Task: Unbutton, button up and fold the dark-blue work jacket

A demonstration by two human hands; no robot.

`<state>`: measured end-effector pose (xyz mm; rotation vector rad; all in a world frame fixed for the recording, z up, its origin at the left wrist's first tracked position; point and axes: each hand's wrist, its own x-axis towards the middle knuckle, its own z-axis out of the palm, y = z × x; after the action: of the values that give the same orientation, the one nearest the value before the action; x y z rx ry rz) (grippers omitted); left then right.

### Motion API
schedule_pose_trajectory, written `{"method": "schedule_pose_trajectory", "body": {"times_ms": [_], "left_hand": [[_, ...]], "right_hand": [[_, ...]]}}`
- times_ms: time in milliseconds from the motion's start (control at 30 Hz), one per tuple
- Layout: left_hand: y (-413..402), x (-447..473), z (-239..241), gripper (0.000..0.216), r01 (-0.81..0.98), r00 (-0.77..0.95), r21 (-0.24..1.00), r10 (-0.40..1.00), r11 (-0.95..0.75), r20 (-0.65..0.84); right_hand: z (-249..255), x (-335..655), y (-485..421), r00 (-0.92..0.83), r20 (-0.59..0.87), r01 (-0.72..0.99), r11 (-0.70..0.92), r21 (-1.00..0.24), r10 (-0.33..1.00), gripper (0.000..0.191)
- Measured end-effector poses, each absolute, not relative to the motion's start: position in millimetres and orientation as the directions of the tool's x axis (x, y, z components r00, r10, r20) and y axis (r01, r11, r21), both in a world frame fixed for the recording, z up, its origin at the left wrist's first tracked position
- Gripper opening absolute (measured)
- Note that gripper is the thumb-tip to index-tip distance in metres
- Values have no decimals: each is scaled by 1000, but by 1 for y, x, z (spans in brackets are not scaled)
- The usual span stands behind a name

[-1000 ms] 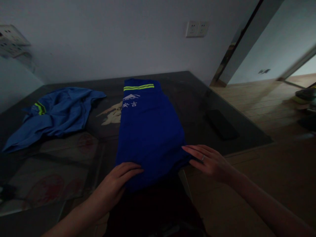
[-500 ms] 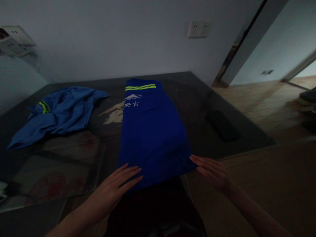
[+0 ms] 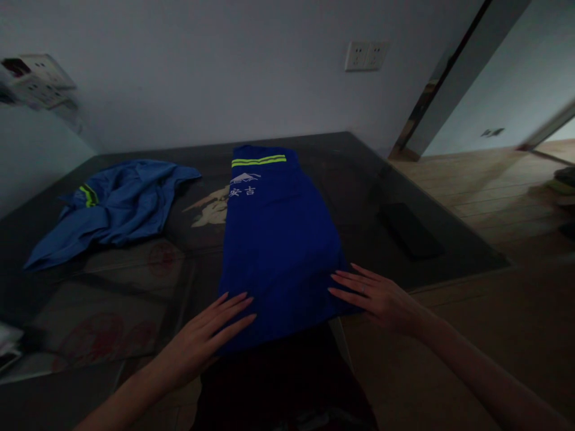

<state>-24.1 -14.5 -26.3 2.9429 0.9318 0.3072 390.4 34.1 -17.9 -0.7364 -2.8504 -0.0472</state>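
Observation:
A folded dark blue garment [image 3: 278,239] lies lengthwise over the dark table [image 3: 359,173]. It bears a yellow-green reflective stripe near its far end and white lettering below that. Its near edge reaches the front of the table by my body. My left hand [image 3: 220,326] rests on the garment's near left corner, fingers stretched out. Across from it, my right hand [image 3: 372,296] lies on the near right edge with its fingers spread over the cloth. Neither hand grips the fabric.
A crumpled lighter blue garment [image 3: 121,203] with a yellow-green stripe lies on the left of the table. A flat black object [image 3: 409,231] is on the right side. Wall sockets [image 3: 366,56] sit above the table's back edge; wooden floor [image 3: 485,197] extends to the right.
My right hand has moved left from the garment's near right corner, farther onto the cloth, with its fingers more spread. My left hand stays nearly in place. The view has shifted slightly.

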Motion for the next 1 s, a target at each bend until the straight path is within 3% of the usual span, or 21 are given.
{"method": "schedule_pose_trajectory", "body": {"times_ms": [200,433,567,767,1000], "left_hand": [[-12,-21,-27,69,578,796,96,586,-810,152],[-11,-26,-22,57,500,856,25,498,-866,139],[-6,-28,-17,63,470,869,39,470,-882,152],[10,-27,-8,78,448,892,74,451,-891,28],[15,-23,-6,75,421,903,164,428,-892,11]], "right_hand": [[-35,397,32,-812,318,502,864,-46,489,56],[-40,400,26,-814,383,458,888,-36,436,55],[-29,398,33,-850,328,427,904,-25,411,63],[-9,384,61,-937,122,314,942,-117,327,87],[-14,382,73,-975,31,214,965,-151,221,85]]}}
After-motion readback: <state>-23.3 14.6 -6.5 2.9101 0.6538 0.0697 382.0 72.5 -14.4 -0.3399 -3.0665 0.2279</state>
